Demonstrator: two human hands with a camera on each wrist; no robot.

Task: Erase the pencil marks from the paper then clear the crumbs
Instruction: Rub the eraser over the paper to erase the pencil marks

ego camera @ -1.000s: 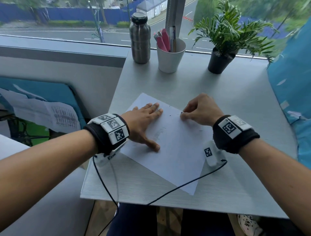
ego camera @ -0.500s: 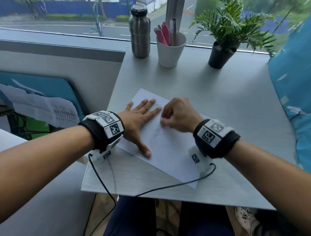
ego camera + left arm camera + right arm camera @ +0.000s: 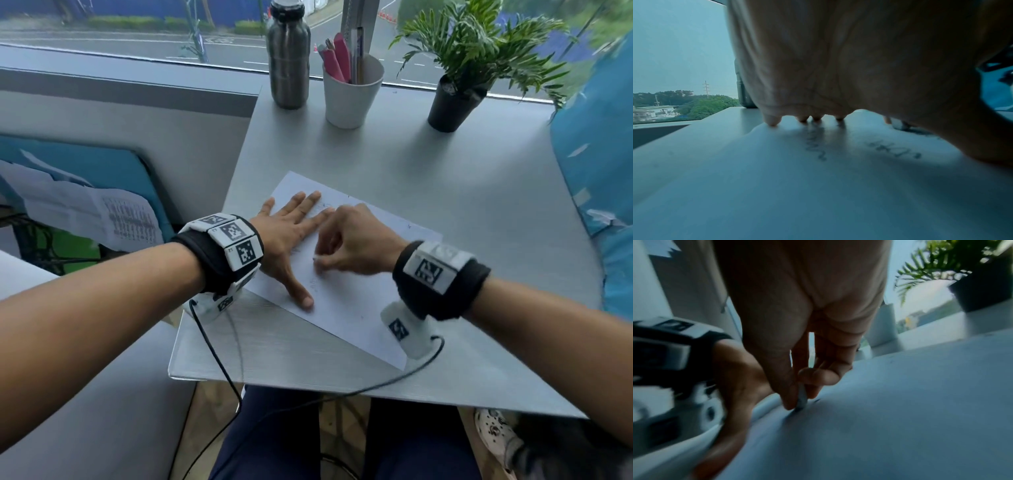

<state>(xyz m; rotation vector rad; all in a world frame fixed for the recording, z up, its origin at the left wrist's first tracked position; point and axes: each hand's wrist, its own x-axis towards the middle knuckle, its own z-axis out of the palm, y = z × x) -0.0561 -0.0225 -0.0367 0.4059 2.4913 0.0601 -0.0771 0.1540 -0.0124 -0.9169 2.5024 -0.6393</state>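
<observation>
Paper (image 3: 346, 308): flat on table (image 3: 445, 192), near-left part | my left hand (image 3: 291, 236): fingers spread, pressing paper | my right hand (image 3: 356, 243): pinching small eraser (image 3: 802, 395), tip on pencil marks (image 3: 816, 146) | crumbs: cannot tell.

Grey table (image 3: 462, 212), window (image 3: 137, 31), daylight

White paper (image 3: 346, 308) with grey pencil marks (image 3: 816, 146) lies on a pale grey table (image 3: 445, 192) near a black pot (image 3: 452, 106).
</observation>
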